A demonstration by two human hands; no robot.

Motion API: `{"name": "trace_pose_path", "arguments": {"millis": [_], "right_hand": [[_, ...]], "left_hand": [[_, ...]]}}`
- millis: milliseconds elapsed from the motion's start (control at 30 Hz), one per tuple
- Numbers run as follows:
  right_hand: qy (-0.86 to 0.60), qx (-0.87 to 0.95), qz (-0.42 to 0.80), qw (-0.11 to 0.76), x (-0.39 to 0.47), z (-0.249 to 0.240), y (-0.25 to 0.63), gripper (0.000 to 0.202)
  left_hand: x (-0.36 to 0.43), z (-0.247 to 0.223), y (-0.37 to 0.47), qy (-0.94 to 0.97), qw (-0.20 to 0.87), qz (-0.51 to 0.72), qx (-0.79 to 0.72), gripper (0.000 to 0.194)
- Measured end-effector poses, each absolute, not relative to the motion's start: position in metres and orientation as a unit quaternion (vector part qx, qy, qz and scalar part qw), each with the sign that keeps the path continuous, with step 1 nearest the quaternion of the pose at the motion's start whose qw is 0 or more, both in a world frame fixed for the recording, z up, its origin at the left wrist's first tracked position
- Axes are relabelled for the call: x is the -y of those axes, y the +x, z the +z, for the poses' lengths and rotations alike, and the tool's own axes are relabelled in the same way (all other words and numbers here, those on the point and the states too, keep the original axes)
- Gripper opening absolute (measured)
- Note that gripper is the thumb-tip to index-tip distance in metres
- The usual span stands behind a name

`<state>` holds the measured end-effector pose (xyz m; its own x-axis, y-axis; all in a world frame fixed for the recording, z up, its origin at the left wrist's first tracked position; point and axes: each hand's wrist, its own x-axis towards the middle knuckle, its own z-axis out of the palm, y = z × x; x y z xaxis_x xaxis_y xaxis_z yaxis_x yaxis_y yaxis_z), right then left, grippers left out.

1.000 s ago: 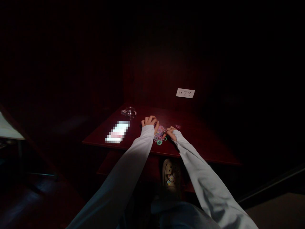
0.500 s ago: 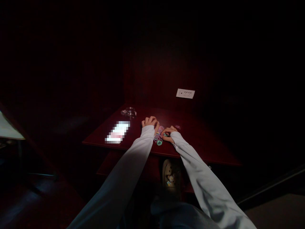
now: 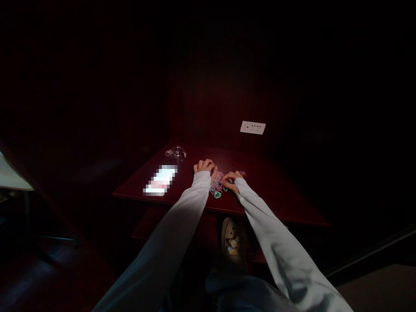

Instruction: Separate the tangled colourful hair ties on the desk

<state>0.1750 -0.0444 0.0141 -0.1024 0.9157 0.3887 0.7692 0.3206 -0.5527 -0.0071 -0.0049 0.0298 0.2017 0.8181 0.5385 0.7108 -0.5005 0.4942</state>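
Note:
A small pile of pink, purple and green hair ties lies on the dark red table near its front edge. At the pile's left side rests my left hand, open, with bent fingers slightly apart and the thumb close to the ties. My right hand reaches in from the other side, thumb and forefinger drawn together at the pile's right edge. Whatever sits between those fingertips is too small to make out. Just beyond the right hand is a separate pink bit, perhaps more ties.
A phone with a bright, blurred screen lies on the table's left part. Behind it stands a clear, jar-like container. A white socket plate is on the back panel. Below the table edge shows a clog-type shoe.
My right hand has shifted slightly and its fingers have drawn a little away from the pile, uncovering more ties. The left hand stays nearly still.

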Motion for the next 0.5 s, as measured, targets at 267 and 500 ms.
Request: {"name": "trace_pose_path", "arguments": {"millis": [267,500], "right_hand": [[-0.591,0.688,0.122,0.403,0.0357,0.0122,0.1744,0.048],[-0.556,0.668,0.192,0.456,0.0394,0.0189,0.1776,0.051]], "left_hand": [[0.0056,0.0281,-0.0064,0.809,0.080,0.377,-0.444,0.016],[0.0096,0.0261,-0.0105,0.852,0.072,0.356,-0.377,0.016]]}}
